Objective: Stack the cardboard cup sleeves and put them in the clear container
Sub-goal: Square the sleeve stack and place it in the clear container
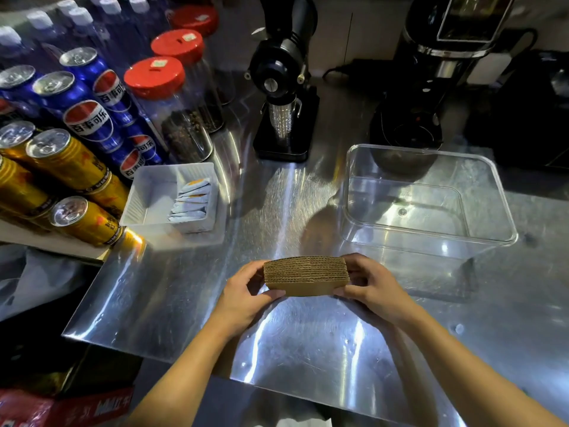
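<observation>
Sleeves (306,275) — one flat cardboard stack, held just above the steel counter (172,291). Left hand (246,292) closed on its left end, right hand (371,285) on its right end. Container (505,211) — clear, empty, just beyond the right hand.

Bare forearms — no sleeves, no jewellery.

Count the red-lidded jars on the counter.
3, in a row left of the black grinder: nearest jar, middle jar, farthest jar. More may be hidden behind them.
</observation>
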Demonstrator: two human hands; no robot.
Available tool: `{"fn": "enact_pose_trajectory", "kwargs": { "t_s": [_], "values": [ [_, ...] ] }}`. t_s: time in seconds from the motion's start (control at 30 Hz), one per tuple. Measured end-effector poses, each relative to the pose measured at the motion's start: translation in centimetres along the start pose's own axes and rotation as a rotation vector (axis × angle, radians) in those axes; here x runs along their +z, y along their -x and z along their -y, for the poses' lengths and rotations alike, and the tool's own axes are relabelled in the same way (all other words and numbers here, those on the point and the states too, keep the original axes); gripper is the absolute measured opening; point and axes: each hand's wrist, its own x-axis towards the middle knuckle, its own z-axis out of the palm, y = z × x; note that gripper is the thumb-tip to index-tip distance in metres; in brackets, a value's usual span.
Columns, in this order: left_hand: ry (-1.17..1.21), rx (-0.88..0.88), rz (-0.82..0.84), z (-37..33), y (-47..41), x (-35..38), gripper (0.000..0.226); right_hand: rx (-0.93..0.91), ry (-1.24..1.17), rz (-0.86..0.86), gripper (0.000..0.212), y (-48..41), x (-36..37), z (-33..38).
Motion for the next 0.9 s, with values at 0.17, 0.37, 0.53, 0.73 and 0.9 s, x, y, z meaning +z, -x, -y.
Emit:
{"fn": "enact_pose_trajectory", "kwargs": {
  "t_s": [0.17,0.37,0.53,0.73,0.9],
  "values": [
    [0.058,-0.056,-0.041,0.4,-0.3,-0.1,0.043,0.019,-0.059,-0.046,0.039,-0.1,0.3,0.0],
    [0.149,-0.072,-0.211,-0.3,-0.4,0.5,0.05,-0.012,-0.208,-0.127,0.034,1.2,-0.5,1.6],
    [0.206,0.036,-0.272,-3.6,-2.2,1.8,0.047,-0.06,-0.403,-0.266,0.035,1.9,-2.8,4.1],
    [0.124,0.174,-0.287,-9.0,-6.2,5.6,0.047,-0.064,-0.572,-0.476,0.036,2.0,-6.6,7.7],
    [0.068,0.2,-0.254,-12.1,-10.3,9.8,0.042,-0.018,-0.653,-0.621,0.029,1.4,-11.1,8.8]
  ]
}}
